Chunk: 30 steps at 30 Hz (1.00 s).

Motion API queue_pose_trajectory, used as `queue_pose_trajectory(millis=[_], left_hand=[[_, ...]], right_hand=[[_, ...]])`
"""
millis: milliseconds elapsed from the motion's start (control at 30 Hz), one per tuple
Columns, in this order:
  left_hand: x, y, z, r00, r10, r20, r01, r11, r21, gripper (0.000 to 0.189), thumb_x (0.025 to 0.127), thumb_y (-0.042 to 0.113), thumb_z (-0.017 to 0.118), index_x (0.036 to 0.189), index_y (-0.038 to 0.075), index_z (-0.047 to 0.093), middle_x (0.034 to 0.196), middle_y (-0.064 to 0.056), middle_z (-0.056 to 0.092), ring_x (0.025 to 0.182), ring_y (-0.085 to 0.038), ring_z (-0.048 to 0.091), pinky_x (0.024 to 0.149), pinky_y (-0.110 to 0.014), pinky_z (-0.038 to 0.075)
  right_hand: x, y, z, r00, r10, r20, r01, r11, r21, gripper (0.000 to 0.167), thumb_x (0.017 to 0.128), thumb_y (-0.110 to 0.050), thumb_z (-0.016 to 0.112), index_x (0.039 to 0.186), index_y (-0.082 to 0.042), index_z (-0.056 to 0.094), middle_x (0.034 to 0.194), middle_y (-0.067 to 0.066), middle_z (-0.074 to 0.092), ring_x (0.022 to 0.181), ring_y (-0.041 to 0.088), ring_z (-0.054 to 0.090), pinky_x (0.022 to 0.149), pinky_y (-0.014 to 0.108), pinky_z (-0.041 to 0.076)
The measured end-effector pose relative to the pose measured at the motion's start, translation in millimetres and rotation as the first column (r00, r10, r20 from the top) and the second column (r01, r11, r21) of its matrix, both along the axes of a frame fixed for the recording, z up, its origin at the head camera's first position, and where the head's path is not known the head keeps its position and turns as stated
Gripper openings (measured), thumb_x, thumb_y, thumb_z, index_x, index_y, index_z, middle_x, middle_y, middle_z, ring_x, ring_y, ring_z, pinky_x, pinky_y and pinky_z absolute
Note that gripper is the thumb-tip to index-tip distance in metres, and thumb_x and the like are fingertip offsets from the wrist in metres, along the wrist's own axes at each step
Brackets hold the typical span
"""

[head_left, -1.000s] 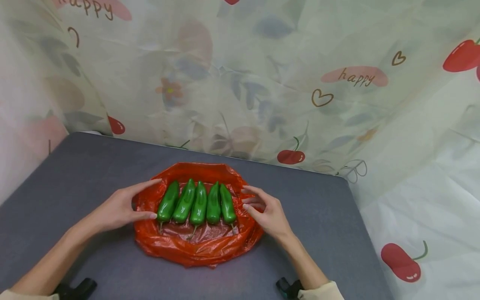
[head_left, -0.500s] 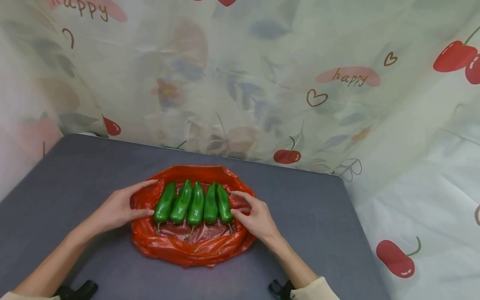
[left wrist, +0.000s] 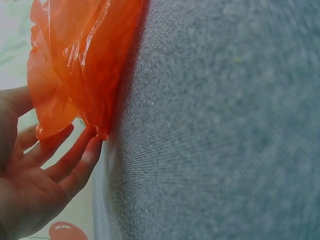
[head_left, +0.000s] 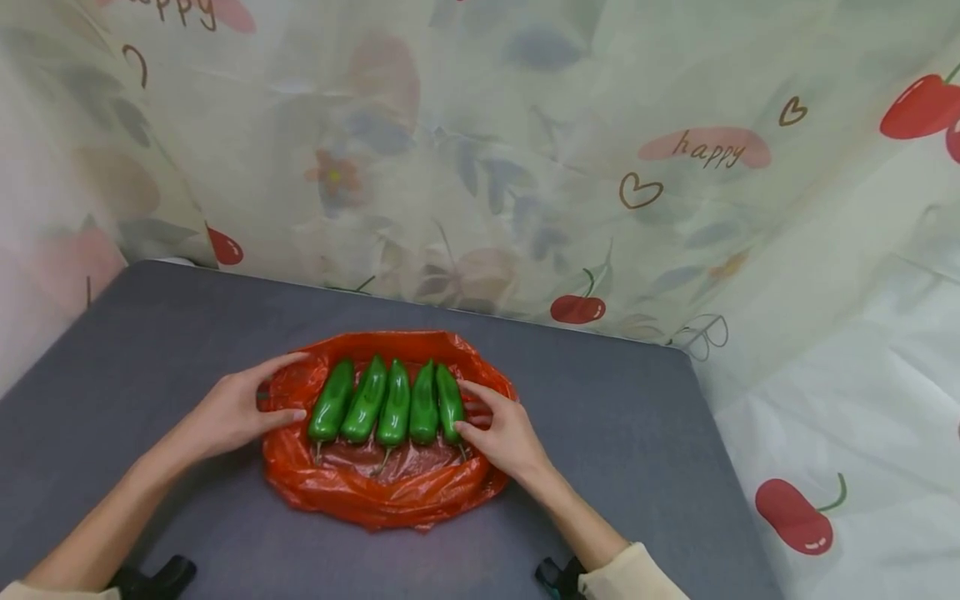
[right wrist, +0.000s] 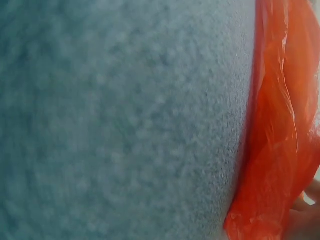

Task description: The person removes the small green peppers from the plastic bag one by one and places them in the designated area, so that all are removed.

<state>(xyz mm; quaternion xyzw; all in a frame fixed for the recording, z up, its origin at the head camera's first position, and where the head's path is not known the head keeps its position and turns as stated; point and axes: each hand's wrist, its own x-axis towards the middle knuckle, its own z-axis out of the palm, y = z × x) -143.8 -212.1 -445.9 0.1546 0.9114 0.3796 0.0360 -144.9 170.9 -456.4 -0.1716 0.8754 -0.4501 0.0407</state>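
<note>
The 2 hands flank the bag (head_left: 390,502). The right hand (head_left: 501,429) reaches over the bag's right rim, thumb and forefinger spread well apart and gently bent, their tips beside the rightmost pepper; I cannot tell whether they touch it, and they pinch nothing that shows. Its other fingers are partly hidden. The left hand (head_left: 238,412) stands at the opposite rim, thumb and forefinger parted wide across it and gripping nothing visible in the head view. In the left wrist view, its loosely bent fingertips touch the bag's outer side.

Between the hands lie 5 green peppers (head_left: 394,404), all inside the 1 red plastic bag, side by side in 1 row. Their tips point away from the person. At the near ends 3 thin stems show. The bag's floor shows before the row, and its crumpled rim stands round all 5.

Behind the hands are 2 forearms, 2 black bands (head_left: 161,577) at the wrists and 2 pale sleeves (head_left: 633,575), partly cut off by the lower edge. The bag sits on 1 gray table (head_left: 622,433). Beyond it hangs a pale curtain (head_left: 465,100) printed with leaves, cherries and "happy".
</note>
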Motion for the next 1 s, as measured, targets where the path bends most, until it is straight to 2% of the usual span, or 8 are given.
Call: queue_pose_trajectory(millis=[400,467,533,600,700,733,900,1000], left_hand=[[0.0,0.8,-1.0,0.999,-0.026,0.021,0.026,1.0,-0.01,0.08,0.086,0.039,0.078,0.151,0.011,0.04,0.127,-0.024,0.058,0.094,-0.025,0.06,0.077,-0.042,0.054],[0.3,0.3,-0.9,0.999,-0.034,0.026,0.034,0.999,-0.01,0.08,0.087,0.04,0.077,0.151,0.009,0.04,0.126,-0.024,0.059,0.093,-0.024,0.06,0.076,-0.04,0.054],[0.5,-0.3,-1.2,0.998,-0.044,0.034,0.044,0.999,-0.009,0.08,0.088,0.04,0.076,0.151,0.007,0.039,0.124,-0.023,0.06,0.091,-0.022,0.06,0.075,-0.038,0.053],[0.8,-0.8,-1.4,0.998,-0.047,0.048,0.048,0.999,-0.007,0.081,0.088,0.041,0.075,0.151,0.006,0.038,0.122,-0.02,0.061,0.089,-0.02,0.06,0.075,-0.036,0.053],[0.8,-1.5,-1.9,0.996,-0.05,0.067,0.05,0.999,-0.003,0.081,0.089,0.044,0.073,0.152,0.006,0.037,0.123,-0.02,0.062,0.092,-0.02,0.061,0.077,-0.037,0.054],[1.0,-1.6,-1.9,0.996,-0.047,0.074,0.047,0.999,-0.002,0.081,0.09,0.044,0.073,0.152,0.006,0.037,0.123,-0.02,0.061,0.093,-0.021,0.061,0.078,-0.039,0.054],[1.9,-1.5,-1.5,0.996,-0.047,0.075,0.047,0.999,0.002,0.08,0.09,0.045,0.071,0.152,0.007,0.037,0.125,-0.021,0.061,0.095,-0.022,0.062,0.08,-0.042,0.054],[2.5,-1.2,-1.9,0.997,-0.048,0.068,0.048,0.999,0.001,0.08,0.09,0.045,0.071,0.152,0.007,0.037,0.125,-0.021,0.061,0.095,-0.022,0.062,0.08,-0.041,0.054]], right_hand=[[3.4,-9.2,-1.0,0.999,0.021,-0.024,-0.016,0.983,0.18,0.076,0.083,-0.027,0.083,0.149,-0.015,0.047,0.144,0.003,0.053,0.116,0.016,0.061,0.093,0.037,0.051],[3.4,-9.8,-1.4,0.999,0.018,-0.041,-0.009,0.98,0.201,0.075,0.083,-0.025,0.082,0.149,-0.015,0.047,0.14,0.004,0.057,0.111,0.015,0.062,0.09,0.035,0.052],[3.3,-10.1,-1.6,0.999,0.007,-0.048,0.003,0.976,0.22,0.073,0.084,-0.023,0.08,0.149,-0.016,0.047,0.125,0.003,0.066,0.095,0.013,0.065,0.079,0.031,0.053],[3.2,-10.3,-1.5,0.999,-0.007,-0.04,0.016,0.972,0.234,0.072,0.084,-0.02,0.078,0.149,-0.018,0.047,0.101,0.001,0.072,0.075,0.01,0.061,0.064,0.027,0.049],[3.2,-10.1,-1.4,1.0,-0.027,-0.007,0.028,0.971,0.236,0.071,0.084,-0.016,0.074,0.15,-0.02,0.047,0.065,-0.005,0.058,0.051,0.007,0.043,0.049,0.023,0.036],[3.0,-10.1,-1.4,0.999,-0.034,-0.001,0.033,0.972,0.231,0.07,0.084,-0.015,0.073,0.149,-0.02,0.047,0.059,-0.007,0.051,0.048,0.006,0.039,0.047,0.022,0.033],[3.1,-9.6,-0.6,0.999,-0.053,-0.004,0.053,0.978,0.203,0.067,0.083,-0.012,0.071,0.147,-0.02,0.051,0.05,-0.01,0.032,0.04,0.005,0.027,0.042,0.021,0.029],[3.5,-9.2,0.5,0.998,-0.068,0.001,0.067,0.981,0.182,0.065,0.083,-0.012,0.07,0.145,-0.02,0.053,0.053,-0.008,0.043,0.042,0.005,0.034,0.043,0.021,0.033]])
